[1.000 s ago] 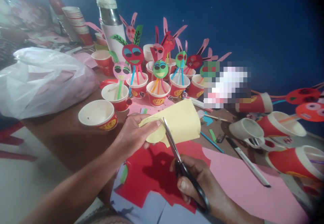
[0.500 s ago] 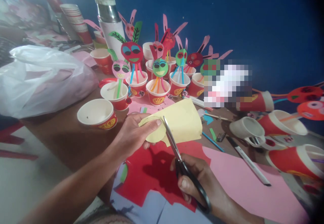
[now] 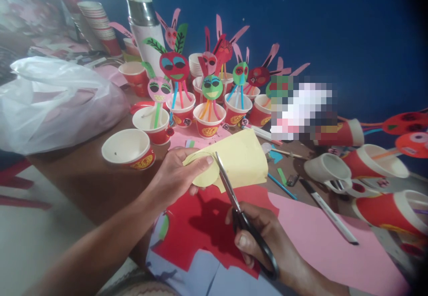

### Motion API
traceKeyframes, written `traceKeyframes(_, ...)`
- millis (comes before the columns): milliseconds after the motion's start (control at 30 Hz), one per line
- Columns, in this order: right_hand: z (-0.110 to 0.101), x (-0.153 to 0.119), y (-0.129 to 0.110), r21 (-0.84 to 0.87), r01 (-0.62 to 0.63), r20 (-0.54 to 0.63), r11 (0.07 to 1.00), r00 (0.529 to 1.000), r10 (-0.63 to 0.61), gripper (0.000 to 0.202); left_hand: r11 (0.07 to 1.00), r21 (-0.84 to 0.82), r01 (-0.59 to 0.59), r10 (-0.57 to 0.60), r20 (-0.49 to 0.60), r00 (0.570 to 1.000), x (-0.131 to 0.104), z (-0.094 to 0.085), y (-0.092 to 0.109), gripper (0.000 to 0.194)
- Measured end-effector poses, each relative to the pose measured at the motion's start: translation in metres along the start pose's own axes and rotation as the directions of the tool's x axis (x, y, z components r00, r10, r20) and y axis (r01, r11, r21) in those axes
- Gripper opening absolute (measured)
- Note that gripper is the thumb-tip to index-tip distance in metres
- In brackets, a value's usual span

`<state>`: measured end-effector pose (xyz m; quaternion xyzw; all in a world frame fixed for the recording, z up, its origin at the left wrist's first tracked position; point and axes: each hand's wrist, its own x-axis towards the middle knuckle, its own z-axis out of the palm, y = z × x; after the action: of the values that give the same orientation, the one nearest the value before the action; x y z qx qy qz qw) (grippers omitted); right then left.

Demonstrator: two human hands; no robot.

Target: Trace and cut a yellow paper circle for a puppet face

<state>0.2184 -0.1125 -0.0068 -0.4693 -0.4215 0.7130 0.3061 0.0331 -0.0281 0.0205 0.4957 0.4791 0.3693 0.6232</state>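
Note:
My left hand (image 3: 182, 171) pinches a sheet of yellow paper (image 3: 242, 162) by its left part, thumb on top. A pencilled curve runs over a round, partly cut part of the sheet under the thumb. My right hand (image 3: 264, 238) grips black-handled scissors (image 3: 230, 193), fingers through the loops. Their blades look nearly closed and meet the yellow paper beside the left thumb. Below the hands lies a red paper sheet (image 3: 200, 224) with cut-out notches, partly over pale blue paper (image 3: 194, 273). Pink paper (image 3: 321, 238) spreads to the right.
Several red-and-white paper cups hold straws topped with paper faces, such as a green face (image 3: 212, 87). An open cup (image 3: 125, 146) stands front left, near a white plastic bag (image 3: 56, 108). A flask (image 3: 142, 19) rises behind. A marker (image 3: 331, 213) and a mug (image 3: 326, 169) are at right.
Very little differs. The view has shifted slightly; both hands, the yellow paper and the scissors keep almost the same positions.

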Motion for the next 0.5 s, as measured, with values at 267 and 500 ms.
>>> traceKeyframes(267, -0.0012, 0.0008, 0.0021, 0.009, -0.021, -0.005, 1.0, 1.0, 0.021, 0.045, 1.0, 0.018, -0.002, 0.002, 0.002, 1.0, 0.0001, -0.0007, 0.0014, 0.025)
traceKeyframes(500, -0.0021, 0.0008, 0.0042, 0.004, -0.006, 0.006, 1.0, 1.0, 0.006, 0.043, 1.0, 0.0, -0.001, 0.001, 0.019, 1.0, 0.0001, -0.0013, 0.0016, 0.023)
